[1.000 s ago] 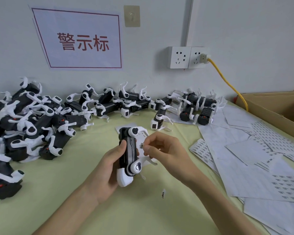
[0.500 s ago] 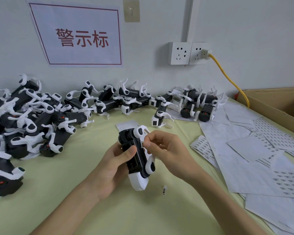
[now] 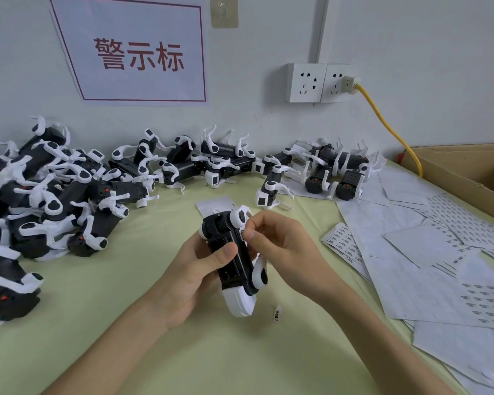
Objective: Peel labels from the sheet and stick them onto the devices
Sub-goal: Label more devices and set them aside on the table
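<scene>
loose label [image 3: 277,312] on the table [image 3: 126,323], just nearer than the device [image 3: 237,269] | my left hand [image 3: 194,277] wraps the device, thumb across its black body | my right hand [image 3: 280,246] pinches its upper right edge | label sheets [image 3: 411,252] to its right | more devices [image 3: 69,189] piled beyond it, leftward

Both arms are bare along all that shows: left forearm [image 3: 120,346], right forearm [image 3: 362,323]. The left grip [image 3: 191,272] and right grip [image 3: 285,249] are bare too (nails cut short and plain).
</scene>
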